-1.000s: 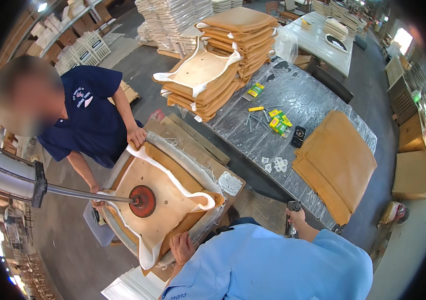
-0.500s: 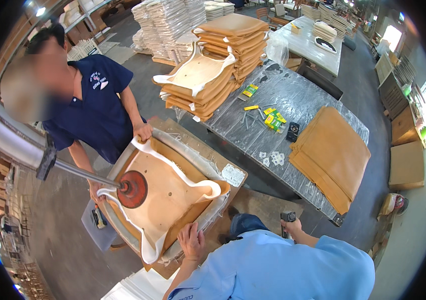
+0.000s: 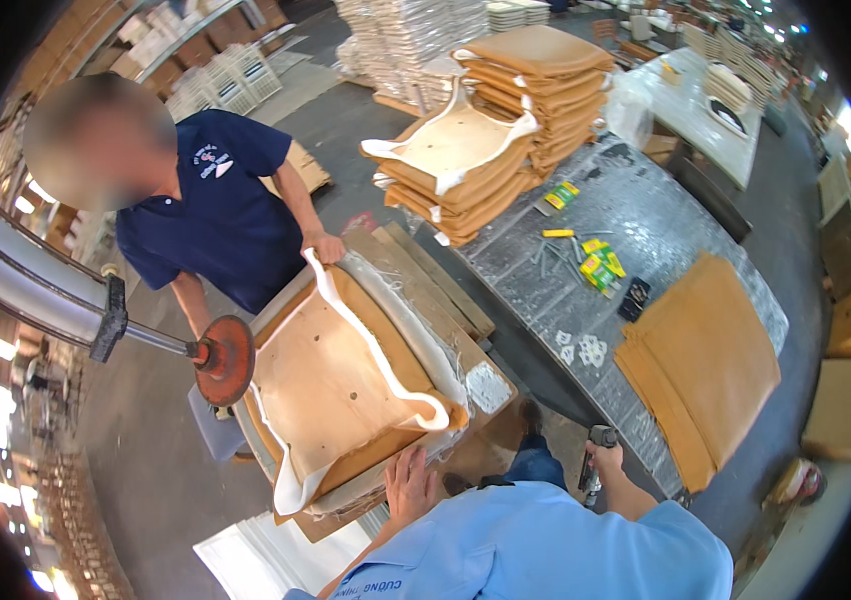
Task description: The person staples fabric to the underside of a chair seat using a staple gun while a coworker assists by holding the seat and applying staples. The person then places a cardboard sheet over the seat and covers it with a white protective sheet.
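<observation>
Chair seat [image 3: 316, 375]: left hand [image 3: 411, 487] unclenched at its near edge; right hand [image 3: 607, 459], well right of it, clenched around black hand tool [image 3: 603, 437].

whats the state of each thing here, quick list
seat: underside up, white edging standing up
red disc: apparently raised clear
left hand: open, at the seat's near edge
dark tool: held upright
right hand: closed around the dark tool
tan sheets: piled flat

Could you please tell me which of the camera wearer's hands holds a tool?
The right hand, gripping a dark tool; the left hand rests empty at the padded rim.
</observation>
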The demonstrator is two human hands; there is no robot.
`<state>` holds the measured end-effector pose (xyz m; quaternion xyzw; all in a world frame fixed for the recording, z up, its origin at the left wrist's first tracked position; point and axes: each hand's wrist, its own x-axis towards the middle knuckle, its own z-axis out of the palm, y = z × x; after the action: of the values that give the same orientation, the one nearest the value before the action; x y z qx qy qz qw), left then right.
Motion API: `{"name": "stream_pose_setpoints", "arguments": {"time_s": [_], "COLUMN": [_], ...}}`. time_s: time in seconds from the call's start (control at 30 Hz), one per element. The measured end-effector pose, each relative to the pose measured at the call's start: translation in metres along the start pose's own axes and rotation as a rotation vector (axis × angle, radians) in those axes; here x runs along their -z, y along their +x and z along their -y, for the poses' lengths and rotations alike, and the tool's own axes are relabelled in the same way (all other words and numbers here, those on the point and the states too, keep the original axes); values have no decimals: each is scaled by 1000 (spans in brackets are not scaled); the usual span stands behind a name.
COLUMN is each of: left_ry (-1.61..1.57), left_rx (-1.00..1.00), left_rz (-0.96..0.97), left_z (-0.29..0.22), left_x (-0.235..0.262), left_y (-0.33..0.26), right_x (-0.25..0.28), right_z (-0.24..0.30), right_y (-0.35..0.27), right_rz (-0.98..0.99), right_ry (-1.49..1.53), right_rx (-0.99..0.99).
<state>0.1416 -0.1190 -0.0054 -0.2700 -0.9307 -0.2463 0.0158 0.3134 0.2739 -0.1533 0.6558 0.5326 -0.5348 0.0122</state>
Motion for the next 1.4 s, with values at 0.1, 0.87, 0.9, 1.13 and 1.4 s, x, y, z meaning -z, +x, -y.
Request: {"name": "stream_pose_setpoints", "arguments": {"time_s": [0.1, 0.87, 0.9, 1.13, 1.4], "left_ry": [67, 143, 164, 207, 242], "left_rx": [120, 756, 755, 681, 712], "left_rz": [49, 111, 155, 60, 144], "left_z": [-19, -72, -69, -68, -71], "left_x": [1, -72, -64, -114, -110], "left_y": [8, 185, 199, 150, 173], "right_x": [-8, -110, -104, -81, -79], "right_z": [45, 221, 204, 220, 198], "right_y": [52, 302, 310, 317, 311], "right_rz": [9, 371, 332, 83, -53], "right_ry": [-4, 330, 405, -668, -559], "right_rx": [39, -9, 14, 148, 189]}}
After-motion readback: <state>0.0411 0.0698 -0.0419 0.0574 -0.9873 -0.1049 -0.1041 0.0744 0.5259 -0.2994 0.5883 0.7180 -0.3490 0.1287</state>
